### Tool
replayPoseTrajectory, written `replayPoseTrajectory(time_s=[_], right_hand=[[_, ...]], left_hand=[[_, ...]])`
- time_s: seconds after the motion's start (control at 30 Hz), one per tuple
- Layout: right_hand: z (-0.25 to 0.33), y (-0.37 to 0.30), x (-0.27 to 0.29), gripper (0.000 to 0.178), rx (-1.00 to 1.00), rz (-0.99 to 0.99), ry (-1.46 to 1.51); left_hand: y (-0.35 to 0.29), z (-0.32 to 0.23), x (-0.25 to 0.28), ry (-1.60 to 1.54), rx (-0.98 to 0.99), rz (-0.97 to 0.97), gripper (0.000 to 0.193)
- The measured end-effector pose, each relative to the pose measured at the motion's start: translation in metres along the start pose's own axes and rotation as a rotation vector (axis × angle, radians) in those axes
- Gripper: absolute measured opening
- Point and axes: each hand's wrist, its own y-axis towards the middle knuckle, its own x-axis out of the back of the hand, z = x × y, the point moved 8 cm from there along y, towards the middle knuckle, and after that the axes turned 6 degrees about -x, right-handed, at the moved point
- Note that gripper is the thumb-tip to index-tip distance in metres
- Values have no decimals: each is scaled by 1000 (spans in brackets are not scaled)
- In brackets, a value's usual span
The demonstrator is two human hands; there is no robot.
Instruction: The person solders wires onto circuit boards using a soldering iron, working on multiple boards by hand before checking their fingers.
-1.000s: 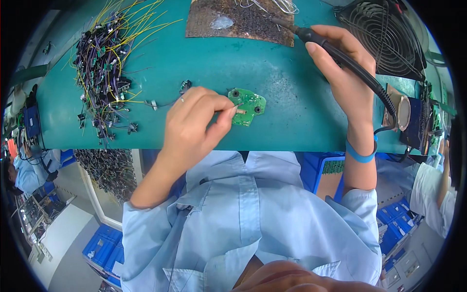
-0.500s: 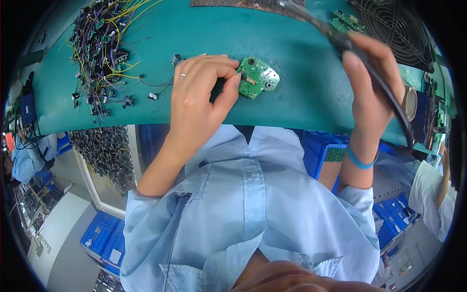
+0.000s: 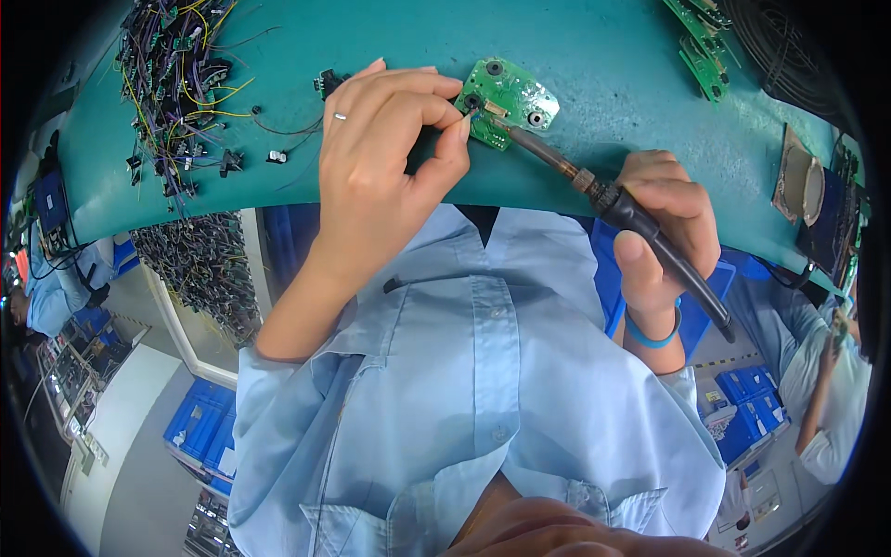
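A green circuit board (image 3: 512,86) with black round parts lies flat on the green mat. My left hand (image 3: 385,139) rests at its left edge, thumb and forefinger pinched on a thin wire, whose end at the board is mostly hidden by the fingertips. Behind this hand, a small black connector (image 3: 327,84) and dark thin leads (image 3: 288,133) show on the mat. My right hand (image 3: 670,223) grips a soldering iron (image 3: 640,215) by its black handle. The iron slants up to the left, its tip at the board's lower edge, close to my left fingertips.
A heap of wired connectors (image 3: 176,93) covers the left of the green mat (image 3: 390,32). A small white connector (image 3: 277,157) lies apart from it. More green boards (image 3: 703,51) stand at the far right, beside a black fan grille (image 3: 789,46). Blue bins (image 3: 200,427) sit below the table.
My right hand has brought the soldering iron down and left from the far right, so its tip is now at the board. My left hand keeps its pinch beside the board.
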Motion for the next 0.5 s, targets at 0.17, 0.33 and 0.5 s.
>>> replayPoseTrajectory(time_s=[0.17,0.33,0.5], right_hand=[[-1,0,-1,27,14,4,-17],[-1,1,-3,27,27,9,-23],[-5,2,-3,29,27,40,-25]], left_hand=[[1,-1,-1,20,-9,4,10],[0,-1,-2,36,-34,6,10],[1,3,-4,21,-24,-6,12]])
